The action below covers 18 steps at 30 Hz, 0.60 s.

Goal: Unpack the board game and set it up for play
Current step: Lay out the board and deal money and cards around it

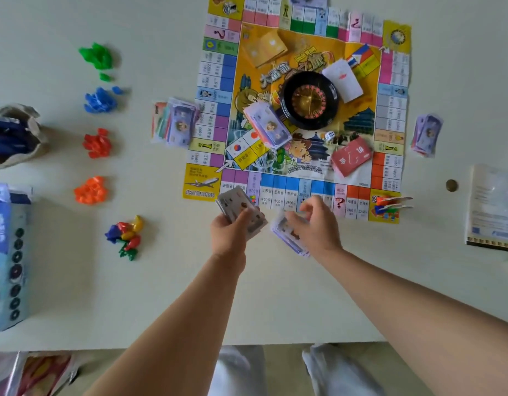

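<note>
The paper game board [218, 72] lies flat on the pale table, with a black roulette wheel [310, 100] at its middle. My left hand [232, 232] grips a fanned stack of play money [238, 208] just below the board's near edge. My right hand [318, 224] rests with bent fingers on a second pile of notes [290, 238] lying on the table. On the board sit a yellow card deck [264, 47], a red card deck [351, 158], a white card [343, 81], a purple note bundle [267, 125] and a white die [329, 135].
Money piles lie left [174, 124] and right [425, 134] of the board. Green, blue, red and orange house heaps [97, 138] line the left side, with coloured pawns [127, 235] nearer. A cloth bag [15, 135], a blue box [7, 258], a leaflet [490, 207] and a coin [451, 185] stand around.
</note>
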Motion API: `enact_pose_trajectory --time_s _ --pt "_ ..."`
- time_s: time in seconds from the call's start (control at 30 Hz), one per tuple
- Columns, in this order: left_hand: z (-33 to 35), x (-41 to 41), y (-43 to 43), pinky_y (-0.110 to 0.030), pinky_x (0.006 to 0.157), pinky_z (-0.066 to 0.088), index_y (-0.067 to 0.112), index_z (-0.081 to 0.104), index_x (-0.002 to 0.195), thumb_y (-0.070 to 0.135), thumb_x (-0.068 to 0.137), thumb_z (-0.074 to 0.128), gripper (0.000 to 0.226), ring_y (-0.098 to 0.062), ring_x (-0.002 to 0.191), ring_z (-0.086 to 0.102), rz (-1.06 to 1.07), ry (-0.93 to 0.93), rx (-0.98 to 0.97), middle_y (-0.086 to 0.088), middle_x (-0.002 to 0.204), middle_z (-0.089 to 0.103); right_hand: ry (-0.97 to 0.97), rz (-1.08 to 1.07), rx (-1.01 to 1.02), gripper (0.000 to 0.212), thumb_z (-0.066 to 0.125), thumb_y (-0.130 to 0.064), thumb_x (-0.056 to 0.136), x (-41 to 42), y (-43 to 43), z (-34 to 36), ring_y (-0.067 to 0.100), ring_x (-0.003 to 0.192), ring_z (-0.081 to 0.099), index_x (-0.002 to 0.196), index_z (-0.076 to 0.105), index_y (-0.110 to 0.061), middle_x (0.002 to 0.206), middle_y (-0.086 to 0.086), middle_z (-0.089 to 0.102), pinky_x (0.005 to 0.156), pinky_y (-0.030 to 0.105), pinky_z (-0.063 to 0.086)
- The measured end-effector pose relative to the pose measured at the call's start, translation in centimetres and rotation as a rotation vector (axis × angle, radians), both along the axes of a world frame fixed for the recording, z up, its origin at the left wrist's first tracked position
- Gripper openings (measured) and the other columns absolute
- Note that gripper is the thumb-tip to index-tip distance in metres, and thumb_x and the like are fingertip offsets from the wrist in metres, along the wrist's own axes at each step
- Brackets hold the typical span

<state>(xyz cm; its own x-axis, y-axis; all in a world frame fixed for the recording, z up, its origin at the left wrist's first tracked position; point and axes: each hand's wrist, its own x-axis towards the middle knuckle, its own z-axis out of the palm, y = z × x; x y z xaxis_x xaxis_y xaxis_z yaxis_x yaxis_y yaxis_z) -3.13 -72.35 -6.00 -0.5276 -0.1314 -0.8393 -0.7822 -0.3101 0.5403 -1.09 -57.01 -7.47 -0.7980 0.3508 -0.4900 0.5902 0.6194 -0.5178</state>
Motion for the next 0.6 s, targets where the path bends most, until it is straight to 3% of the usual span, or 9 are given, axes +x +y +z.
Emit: enact_pose_trajectory --time_s 0.07,0.13,0.23,0.43,0.6 --pt "0.3 -1.5 -1.1 -0.035 0.074 0.056 0.012 0.065 0.086 0.003 0.085 0.066 0.009 -0.025 0.075 0.066 -0.023 -0.011 -0.02 -0.01 0.082 0.068 -0.052 0.037 -0.265 0.023 0.066 -0.034 0.087 -2.6 -2.1 1.2 0.014 0.076 0.055 0.094 0.058 -0.014 0.084 -0.001 0.059 0.067 0.028 0.045" --pt "0.4 -2.8 -2.1 -0.04 0.078 0.056 0.01 0.067 0.089 0.005 0.084 0.069 0.007 -0.03 0.077 0.066 -0.002 -0.012 -0.018 -0.012 0.081 0.068 -0.146 0.049 -0.466 0.02 0.063 -0.032 0.09 -4.9 -4.1 2.5 0.01 0.067 0.053 0.099 0.063 -0.013 0.08 -0.002 0.06 0.061 0.021 0.044" --pt "0.6 -5.3 -4.6 -0.036 0.073 0.056 0.004 0.068 0.097 0.005 0.084 0.069 0.013 -0.026 0.071 0.066 0.033 0.004 -0.045 -0.012 0.079 0.068 -0.184 0.038 -0.598 0.022 0.065 -0.027 0.09 -8.3 -7.0 3.6 0.006 0.051 0.046 0.096 0.063 -0.006 0.061 -0.003 0.054 0.052 0.017 0.041" --pt "0.6 -11.3 -9.8 -0.033 0.068 0.057 0.007 0.068 0.088 0.005 0.085 0.065 0.004 -0.022 0.067 0.069 0.091 0.033 0.001 -0.011 0.079 0.071 -0.195 0.048 -0.534 0.003 0.067 -0.013 0.087 -14.8 -12.6 2.4 0.009 0.052 0.053 0.087 0.065 -0.011 0.063 0.0 0.059 0.051 0.018 0.044" --pt "-0.4 -14.7 -13.0 -0.03 0.061 0.053 0.008 0.063 0.085 -0.003 0.086 0.043 0.023 -0.019 0.059 0.054 0.2 0.038 -0.106 -0.006 0.071 0.057 -0.114 -0.184 -0.401 0.011 0.068 -0.011 0.083 -19.4 -16.3 0.0 0.012 0.058 0.062 0.076 0.063 -0.017 0.067 0.002 0.065 0.053 0.025 0.05"
